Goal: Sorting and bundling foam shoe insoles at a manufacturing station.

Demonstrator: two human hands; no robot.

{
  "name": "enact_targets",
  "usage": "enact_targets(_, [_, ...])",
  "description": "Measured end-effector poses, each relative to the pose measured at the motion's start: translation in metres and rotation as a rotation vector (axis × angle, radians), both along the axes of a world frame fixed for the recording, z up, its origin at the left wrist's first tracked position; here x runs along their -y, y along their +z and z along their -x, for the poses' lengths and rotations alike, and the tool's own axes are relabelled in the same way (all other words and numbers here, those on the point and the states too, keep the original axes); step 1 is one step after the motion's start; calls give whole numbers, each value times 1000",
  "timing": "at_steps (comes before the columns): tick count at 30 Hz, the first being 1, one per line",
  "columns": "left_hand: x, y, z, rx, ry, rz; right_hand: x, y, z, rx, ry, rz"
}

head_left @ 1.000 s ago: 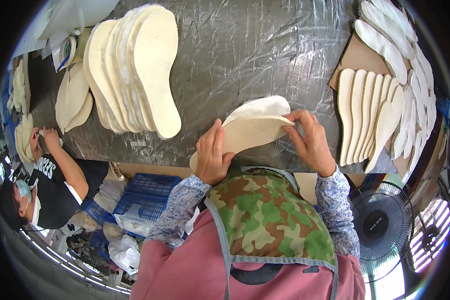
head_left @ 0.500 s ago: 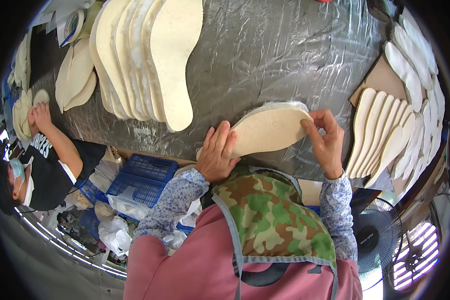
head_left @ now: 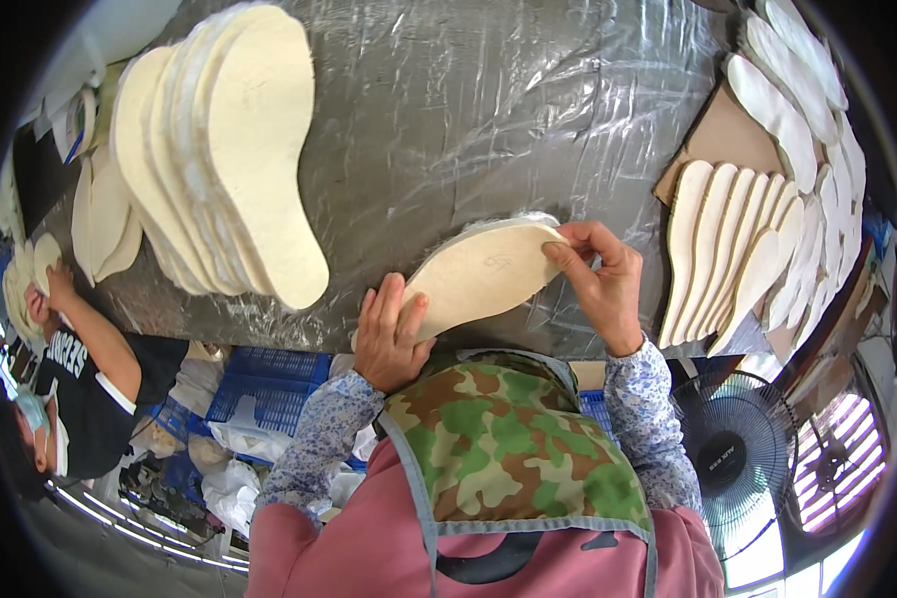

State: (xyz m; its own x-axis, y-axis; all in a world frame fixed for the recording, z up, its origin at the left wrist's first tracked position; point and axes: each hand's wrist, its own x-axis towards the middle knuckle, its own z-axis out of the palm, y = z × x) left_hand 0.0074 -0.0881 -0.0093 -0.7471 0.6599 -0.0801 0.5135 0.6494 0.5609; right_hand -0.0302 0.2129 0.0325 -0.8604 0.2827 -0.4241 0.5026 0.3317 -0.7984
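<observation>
A cream, foot-shaped insole (head_left: 483, 276) lies at the near edge of the table, with white fluff showing along its far side. My left hand (head_left: 393, 332) rests over its left end, fingers laid on the top face and pressing it. At the other end, my right hand (head_left: 600, 282) pinches the insole's edge between thumb and fingers. A small faint mark shows on its upper face. To the left of my hands stands a tall, fanned stack of large cream insoles (head_left: 259, 149), with fluffy white layers between them.
Fanned cream insoles (head_left: 733, 254) and white insole pieces (head_left: 772, 110) lie at the right on brown cardboard (head_left: 733, 135). Plastic film covers the table (head_left: 488, 120). Blue baskets (head_left: 269, 384) stand below at left. A co-worker (head_left: 95, 384) handles insoles at far left; a fan (head_left: 723, 453) stands right.
The view has shifted, so the table and stacks sit further left. Both my hands keep hold of the same insole. The co-worker's hands have moved among the insoles at far left.
</observation>
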Motion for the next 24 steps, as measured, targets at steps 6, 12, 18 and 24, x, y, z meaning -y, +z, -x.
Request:
enact_targets(6, [1,-3,-2,-36,-30,14,-3,-4,-4,-51,-17,14])
enact_targets(12, [1,-6,0,-53,-36,21,0,-9,-5,17,-123,86])
enact_targets(18, [1,-5,1,-66,-36,28,4,-14,-6,-11,-177,78])
enact_targets(24, [2,-5,-1,-46,-42,30,9,-18,-9,-17,-267,112])
